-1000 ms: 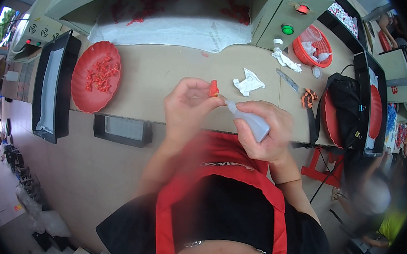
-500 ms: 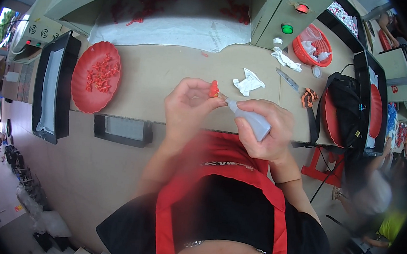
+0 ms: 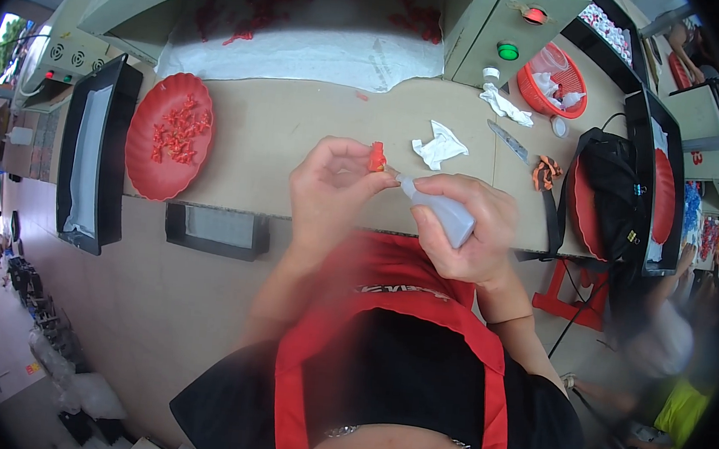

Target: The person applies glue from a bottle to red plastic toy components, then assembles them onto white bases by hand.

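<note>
Pinched between the thumb and fingers of my left hand (image 3: 329, 179) is a small red figurine (image 3: 377, 157) with a bit of yellow low on it. My right hand (image 3: 474, 230) wraps round a translucent squeeze bottle (image 3: 447, 218), tilted so that its tip points left at the figurine. The tip is at my left thumb's end, close to the figurine's lower part; whether it touches cannot be made out. A crumpled white cloth (image 3: 441, 145) lies on the table just beyond my right hand.
At left, a scalloped red plate (image 3: 145, 154) holds several small red pieces, beside a black tray (image 3: 113, 203). Ahead is a green machine (image 3: 478, 38) with red pieces on a white sheet (image 3: 347, 74). Rightward are a knife (image 3: 508, 141), a red basket (image 3: 525, 89) and a black bag (image 3: 620, 183).
The squeeze bottle and my right hand have shifted very slightly left. My left hand and the figurine stay almost still. At the far right, a person in the background has moved.
</note>
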Demonstrator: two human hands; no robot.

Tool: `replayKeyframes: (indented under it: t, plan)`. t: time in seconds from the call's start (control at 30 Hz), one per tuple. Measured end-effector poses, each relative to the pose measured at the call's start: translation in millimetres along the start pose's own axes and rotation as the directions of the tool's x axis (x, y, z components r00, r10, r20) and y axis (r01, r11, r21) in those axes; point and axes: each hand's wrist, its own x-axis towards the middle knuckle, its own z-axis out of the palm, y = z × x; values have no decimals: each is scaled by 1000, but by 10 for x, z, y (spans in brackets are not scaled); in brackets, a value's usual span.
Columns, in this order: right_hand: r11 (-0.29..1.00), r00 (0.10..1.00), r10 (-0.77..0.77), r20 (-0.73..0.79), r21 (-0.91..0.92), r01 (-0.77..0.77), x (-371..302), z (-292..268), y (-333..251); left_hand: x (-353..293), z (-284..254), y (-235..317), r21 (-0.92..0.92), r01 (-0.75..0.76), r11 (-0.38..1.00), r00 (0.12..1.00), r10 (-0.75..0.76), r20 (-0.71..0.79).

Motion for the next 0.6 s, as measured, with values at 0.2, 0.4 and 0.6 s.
replayKeyframes:
  t: [0.2,0.4,0.6]
  plan:
    - [944,954,298,27,142,-299,1,35,72,28,-153,-129,-16,33,999,998,-34,-61]
    - [399,615,675,408,500,-769,81,473,832,25,-445,-261,10,101,995,981,-98,-166]
    - [742,700,670,246,-216,-635,482,1188,1387,-54,-496,-251,-32,84,996,981,-88,-170]
